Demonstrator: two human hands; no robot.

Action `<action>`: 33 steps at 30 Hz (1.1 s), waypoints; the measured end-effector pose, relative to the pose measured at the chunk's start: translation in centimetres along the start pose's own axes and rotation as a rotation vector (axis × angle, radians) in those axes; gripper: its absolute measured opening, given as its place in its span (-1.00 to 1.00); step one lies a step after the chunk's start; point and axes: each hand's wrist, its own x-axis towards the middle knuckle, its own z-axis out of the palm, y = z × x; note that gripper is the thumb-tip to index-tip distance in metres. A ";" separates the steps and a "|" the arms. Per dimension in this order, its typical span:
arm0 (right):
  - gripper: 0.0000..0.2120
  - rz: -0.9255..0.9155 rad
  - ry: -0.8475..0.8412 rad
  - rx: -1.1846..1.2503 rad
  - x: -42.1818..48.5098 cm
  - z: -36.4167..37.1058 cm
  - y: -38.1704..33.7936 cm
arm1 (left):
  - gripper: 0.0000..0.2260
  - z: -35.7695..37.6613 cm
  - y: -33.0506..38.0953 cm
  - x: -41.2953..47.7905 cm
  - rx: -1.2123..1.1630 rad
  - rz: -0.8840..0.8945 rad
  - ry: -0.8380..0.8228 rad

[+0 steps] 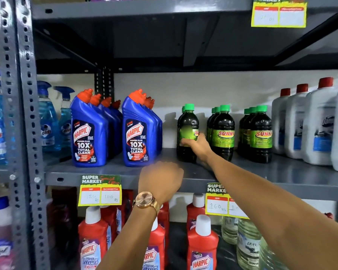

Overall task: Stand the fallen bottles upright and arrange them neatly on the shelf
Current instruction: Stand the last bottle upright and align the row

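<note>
Gripping dark bottle (186, 133), right hand (198, 146).

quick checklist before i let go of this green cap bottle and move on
1. Held bottle upright: ok.
2. Right hand wrapped on its label: ok.
3. Its label facing front like the other Sunny rows: not ok, turned sideways.
4. Its row in line with those rows' fronts: ok, roughly.
5. Left hand free at the shelf edge: ok, blurred.
6. Any bottle lying down on this shelf: ok, none visible.
</note>
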 end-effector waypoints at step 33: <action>-0.19 -0.096 -0.028 -0.300 -0.3 -0.7 0.2 | -0.69 -0.3 -0.1 0.5 0.045 0.021 -0.100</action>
